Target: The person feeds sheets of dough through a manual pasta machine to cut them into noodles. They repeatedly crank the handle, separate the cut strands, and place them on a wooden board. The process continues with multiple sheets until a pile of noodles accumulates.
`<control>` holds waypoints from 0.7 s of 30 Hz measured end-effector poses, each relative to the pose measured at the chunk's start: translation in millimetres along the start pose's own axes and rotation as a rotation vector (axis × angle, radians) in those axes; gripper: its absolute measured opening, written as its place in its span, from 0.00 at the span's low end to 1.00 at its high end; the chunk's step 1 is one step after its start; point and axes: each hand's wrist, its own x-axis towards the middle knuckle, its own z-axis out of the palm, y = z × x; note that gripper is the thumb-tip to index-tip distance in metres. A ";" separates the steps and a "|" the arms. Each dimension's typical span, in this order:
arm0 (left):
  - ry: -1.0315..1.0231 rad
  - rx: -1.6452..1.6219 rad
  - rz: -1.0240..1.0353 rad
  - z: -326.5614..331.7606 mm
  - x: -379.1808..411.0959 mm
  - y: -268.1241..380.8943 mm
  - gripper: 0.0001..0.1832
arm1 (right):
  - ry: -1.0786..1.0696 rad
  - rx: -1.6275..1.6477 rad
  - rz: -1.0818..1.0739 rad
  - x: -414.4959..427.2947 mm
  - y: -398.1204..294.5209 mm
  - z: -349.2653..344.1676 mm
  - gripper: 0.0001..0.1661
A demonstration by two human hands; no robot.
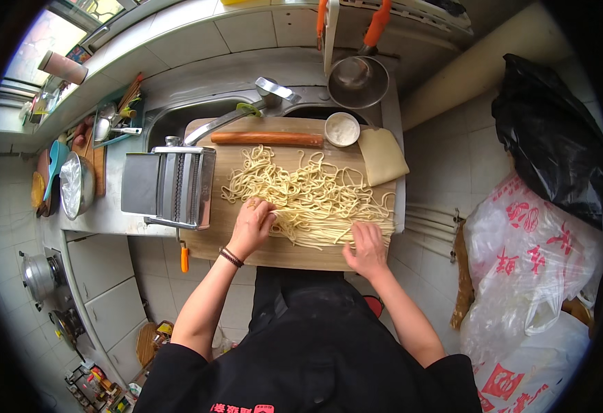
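Note:
Fresh noodles (327, 191) spread over a wooden board (275, 258), tangled toward the back and lying in straighter strands near the front. My left hand (252, 223) pinches the ends of several strands at the left of the pile. At the right end, my right hand (367, 249) rests on the straight strands with its fingers bent; whether it grips any is hidden. Left of the noodles stands a metal pasta machine (185, 188). A wooden rolling pin (268, 139) lies behind them. Beside it are a bowl of white flour (342, 129) and a folded dough sheet (383, 156).
Behind the board is a steel sink with a faucet (219, 126), whose spout reaches over the board's back edge. A metal pot (358, 82) sits at the back right. The machine's orange crank handle (184, 258) hangs off the counter. Plastic bags (528, 248) are heaped at the right.

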 end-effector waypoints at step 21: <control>0.203 -0.090 -0.454 3.0 -48.8 1.2 0.11 | 0.063 0.729 0.759 13.5 48.0 13.2 0.12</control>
